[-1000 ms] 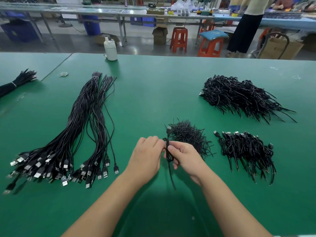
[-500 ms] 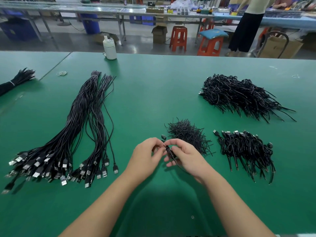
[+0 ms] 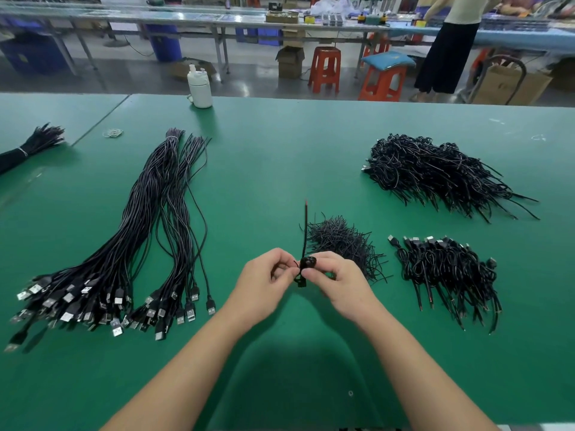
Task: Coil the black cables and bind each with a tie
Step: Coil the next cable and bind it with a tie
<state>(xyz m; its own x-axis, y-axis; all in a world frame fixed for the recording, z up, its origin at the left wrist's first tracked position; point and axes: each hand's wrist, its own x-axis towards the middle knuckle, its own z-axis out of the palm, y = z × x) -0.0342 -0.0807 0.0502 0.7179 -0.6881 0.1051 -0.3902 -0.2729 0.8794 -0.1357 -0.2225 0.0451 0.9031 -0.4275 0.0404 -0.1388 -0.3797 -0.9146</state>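
Both hands meet above the green table (image 3: 280, 157) at front centre. My right hand (image 3: 337, 281) grips a small coiled black cable (image 3: 308, 262); its loose end sticks straight up. My left hand (image 3: 264, 284) pinches a thin black tie at the coil's left side. Behind my right hand lies a heap of black ties (image 3: 342, 237). A long bundle of uncoiled USB cables (image 3: 133, 231) stretches along the left. Coiled, bound cables (image 3: 448, 269) lie in a pile at the right, with a bigger pile (image 3: 435, 169) further back.
A white bottle (image 3: 199, 87) stands at the table's far edge. A rubber band (image 3: 113, 133) lies near the seam at back left, and another tied cable bundle (image 3: 28, 147) on the neighbouring table. Orange stools and a standing person are beyond the table.
The cable has been turned in my hands: its loose end hung down before and now points up. The coil is tighter and my fingers have closed in on it.
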